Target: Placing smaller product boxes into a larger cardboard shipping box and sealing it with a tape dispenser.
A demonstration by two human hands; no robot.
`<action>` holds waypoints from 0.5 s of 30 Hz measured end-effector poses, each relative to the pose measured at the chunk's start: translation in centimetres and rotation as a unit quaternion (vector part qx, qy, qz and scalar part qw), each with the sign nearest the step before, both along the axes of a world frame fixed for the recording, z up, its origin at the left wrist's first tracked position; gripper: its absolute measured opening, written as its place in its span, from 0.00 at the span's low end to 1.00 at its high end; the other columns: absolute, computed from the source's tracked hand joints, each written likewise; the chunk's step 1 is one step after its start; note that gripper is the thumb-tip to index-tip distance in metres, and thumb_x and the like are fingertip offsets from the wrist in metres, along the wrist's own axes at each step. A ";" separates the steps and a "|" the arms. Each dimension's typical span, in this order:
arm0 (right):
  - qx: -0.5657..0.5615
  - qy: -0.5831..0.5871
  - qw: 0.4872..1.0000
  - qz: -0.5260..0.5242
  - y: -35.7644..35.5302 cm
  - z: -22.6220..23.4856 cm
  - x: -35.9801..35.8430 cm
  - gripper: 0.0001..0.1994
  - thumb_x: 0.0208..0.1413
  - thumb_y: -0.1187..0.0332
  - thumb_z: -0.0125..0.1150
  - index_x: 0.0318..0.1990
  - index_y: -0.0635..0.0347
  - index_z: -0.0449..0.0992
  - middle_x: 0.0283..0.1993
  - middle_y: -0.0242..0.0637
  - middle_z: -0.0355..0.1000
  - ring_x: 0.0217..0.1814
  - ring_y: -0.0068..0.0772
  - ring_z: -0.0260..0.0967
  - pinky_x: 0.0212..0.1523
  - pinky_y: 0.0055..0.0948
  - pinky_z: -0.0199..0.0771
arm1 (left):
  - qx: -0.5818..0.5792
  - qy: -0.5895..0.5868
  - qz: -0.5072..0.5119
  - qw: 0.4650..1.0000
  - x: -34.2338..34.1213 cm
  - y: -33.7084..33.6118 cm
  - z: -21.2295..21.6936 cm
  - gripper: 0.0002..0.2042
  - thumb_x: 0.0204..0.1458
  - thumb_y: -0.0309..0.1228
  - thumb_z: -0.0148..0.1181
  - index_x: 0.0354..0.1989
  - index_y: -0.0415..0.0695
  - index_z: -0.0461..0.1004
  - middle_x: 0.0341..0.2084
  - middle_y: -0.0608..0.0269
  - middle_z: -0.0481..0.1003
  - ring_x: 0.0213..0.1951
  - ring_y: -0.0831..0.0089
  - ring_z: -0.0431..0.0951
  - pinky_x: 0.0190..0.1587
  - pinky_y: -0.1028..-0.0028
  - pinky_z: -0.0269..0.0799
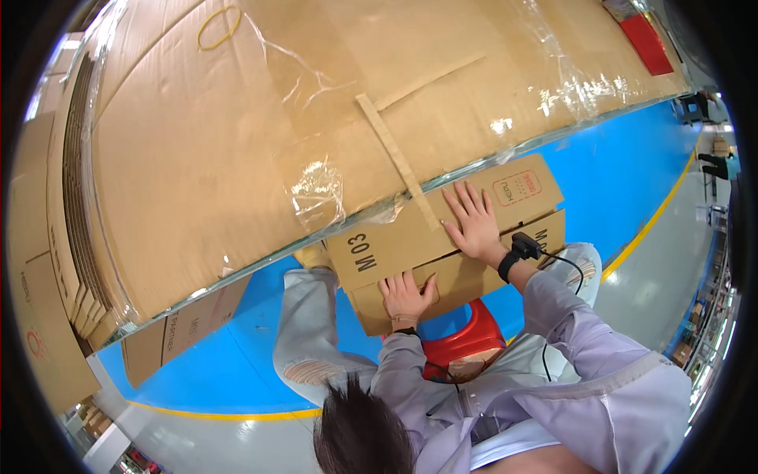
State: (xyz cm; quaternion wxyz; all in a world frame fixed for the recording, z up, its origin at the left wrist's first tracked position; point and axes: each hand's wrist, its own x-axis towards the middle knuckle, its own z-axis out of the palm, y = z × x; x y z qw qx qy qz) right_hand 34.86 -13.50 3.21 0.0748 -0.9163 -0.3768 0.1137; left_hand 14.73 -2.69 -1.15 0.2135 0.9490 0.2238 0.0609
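Note:
A brown cardboard box (395, 237) lies across my knees, against the near edge of the cardboard-covered table (213, 158). My left hand (405, 297) rests on the box's near flap, fingers stretched out and thumb apart. On the far flap, my right hand (476, 224) lies flat with its fingers spread. A narrow seam runs between the two flaps, passing under my right hand. One narrow cardboard strip (388, 149) crosses from the table onto the box, its end close to my right thumb. Neither hand grips anything.
A yellow loop (219, 28) and a second cardboard strip (432, 81) lie on the table. A red item (647, 43) sits at its far right corner. Stacked flattened cartons (73, 197) stand at left. A red stool (466, 341) shows below the box, above blue flooring (639, 170).

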 end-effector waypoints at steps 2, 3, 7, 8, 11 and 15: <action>0.019 -0.024 1.000 0.000 0.1 -0.4 0.0 0.31 0.59 0.50 0.46 0.69 0.47 0.55 0.73 0.43 0.47 0.74 0.50 0.41 0.71 0.54 0.35 | 0.001 -0.040 0.018 0.999 -0.2 -0.1 0.0 0.31 0.46 0.51 0.63 0.49 0.37 0.68 0.45 0.49 0.69 0.52 0.52 0.65 0.56 0.50 0.56; 0.040 -0.032 0.999 0.001 0.4 -0.2 0.1 0.30 0.58 0.53 0.47 0.68 0.48 0.56 0.71 0.43 0.50 0.73 0.50 0.43 0.71 0.53 0.37 | 0.001 -0.037 0.018 0.999 -0.4 0.0 -0.2 0.31 0.46 0.51 0.63 0.49 0.37 0.68 0.45 0.49 0.69 0.52 0.52 0.65 0.56 0.50 0.56; 0.095 -0.030 0.995 -0.013 0.0 -1.8 -0.2 0.28 0.56 0.58 0.48 0.65 0.50 0.61 0.69 0.43 0.54 0.72 0.49 0.48 0.70 0.51 0.41 | -0.007 -0.067 0.043 0.997 -0.8 -0.3 -0.6 0.29 0.44 0.50 0.67 0.47 0.40 0.68 0.44 0.52 0.68 0.50 0.53 0.64 0.54 0.51 0.56; 0.110 -0.044 0.993 -0.019 -0.2 -2.1 -0.1 0.27 0.54 0.61 0.48 0.64 0.51 0.63 0.68 0.43 0.56 0.70 0.48 0.50 0.69 0.51 0.43 | -0.006 -0.073 0.056 0.996 -0.7 -0.5 -0.6 0.30 0.43 0.50 0.68 0.47 0.41 0.68 0.44 0.52 0.68 0.50 0.53 0.64 0.53 0.52 0.55; 0.129 -0.053 0.990 -0.026 -0.2 -2.4 -0.3 0.26 0.52 0.64 0.48 0.62 0.52 0.65 0.67 0.42 0.58 0.69 0.47 0.52 0.69 0.50 0.45 | -0.017 -0.111 0.146 0.983 -1.0 -1.8 -0.4 0.33 0.40 0.51 0.70 0.48 0.41 0.67 0.47 0.53 0.67 0.50 0.55 0.64 0.53 0.53 0.55; 0.130 -0.058 0.989 -0.029 -0.3 -2.5 0.1 0.26 0.52 0.64 0.49 0.61 0.52 0.66 0.66 0.43 0.58 0.68 0.47 0.53 0.68 0.51 0.46 | 0.083 -0.152 0.159 0.972 1.1 -1.8 1.7 0.39 0.37 0.56 0.70 0.54 0.42 0.65 0.55 0.53 0.63 0.55 0.56 0.62 0.55 0.54 0.55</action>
